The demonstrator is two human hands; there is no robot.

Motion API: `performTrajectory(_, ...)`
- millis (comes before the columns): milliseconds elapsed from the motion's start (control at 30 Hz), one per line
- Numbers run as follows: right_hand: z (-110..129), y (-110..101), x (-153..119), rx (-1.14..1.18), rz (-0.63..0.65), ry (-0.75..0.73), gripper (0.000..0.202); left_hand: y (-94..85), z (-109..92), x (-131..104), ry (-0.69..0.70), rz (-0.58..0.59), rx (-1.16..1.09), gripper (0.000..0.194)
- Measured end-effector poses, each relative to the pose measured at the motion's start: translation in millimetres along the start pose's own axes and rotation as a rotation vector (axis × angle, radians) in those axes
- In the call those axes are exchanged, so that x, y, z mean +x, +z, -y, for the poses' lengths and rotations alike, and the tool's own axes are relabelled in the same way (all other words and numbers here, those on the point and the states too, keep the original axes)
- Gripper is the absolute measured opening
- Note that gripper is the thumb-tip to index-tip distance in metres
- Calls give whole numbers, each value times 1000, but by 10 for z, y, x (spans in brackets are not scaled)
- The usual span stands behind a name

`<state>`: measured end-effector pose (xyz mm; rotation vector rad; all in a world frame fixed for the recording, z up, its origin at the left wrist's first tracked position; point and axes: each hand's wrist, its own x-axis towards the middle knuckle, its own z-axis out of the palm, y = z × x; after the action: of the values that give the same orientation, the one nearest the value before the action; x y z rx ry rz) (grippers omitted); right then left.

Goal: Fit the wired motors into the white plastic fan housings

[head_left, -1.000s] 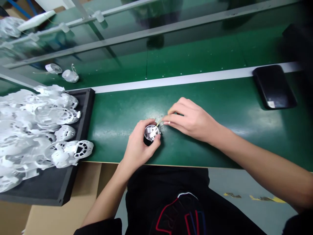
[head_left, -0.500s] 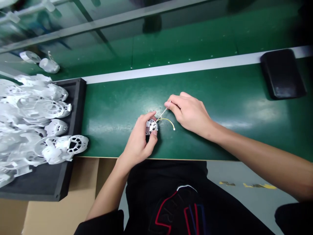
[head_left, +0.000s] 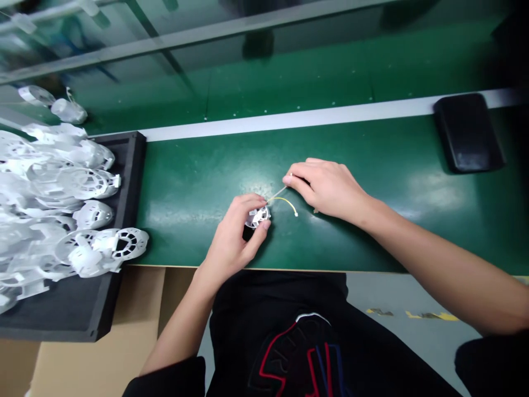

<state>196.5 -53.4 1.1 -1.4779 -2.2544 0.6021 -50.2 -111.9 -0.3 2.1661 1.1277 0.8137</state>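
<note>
A small round white plastic part [head_left: 259,216] with slots around its rim is gripped by my left hand [head_left: 238,231], between thumb and fingers, at the bench's near side. Two thin wires come out of it. The white wire [head_left: 279,193] runs up to the right, its far end pinched between the thumb and forefinger of my right hand [head_left: 324,187]. The yellow wire [head_left: 288,203] curves over freely and ends in a tiny white connector [head_left: 296,214] below my right fingertips. My left fingers hide part of the round part.
A black tray [head_left: 108,298] heaped with white plastic housings [head_left: 88,182] stands at the left. Two loose white parts [head_left: 68,110] lie behind it. A black box-like object [head_left: 469,132] rests at the right on the green bench [head_left: 198,171].
The round part has turned a little in my left hand. My right hand has shifted slightly right, still holding the white wire. The view has moved a little.
</note>
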Motion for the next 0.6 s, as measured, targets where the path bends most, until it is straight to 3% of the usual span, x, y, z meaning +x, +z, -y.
performTrajectory(167, -119, -171, -6, 72, 50, -76, 24, -107, -10, -21, -13, 137, -38, 49)
performTrajectory(333, -17, -226, -47, 103, -158, -254, 27, -106, 55, -67, -94, 104, -71, 72)
performTrajectory(467, 85, -100, -28, -14, -22, -435, 31, -78, 106, -66, -83, 96, -92, 75)
performTrajectory(600, 42, 37, 43, -98, 59, -463, 28, -91, 123, -53, -71, 98, -114, 77)
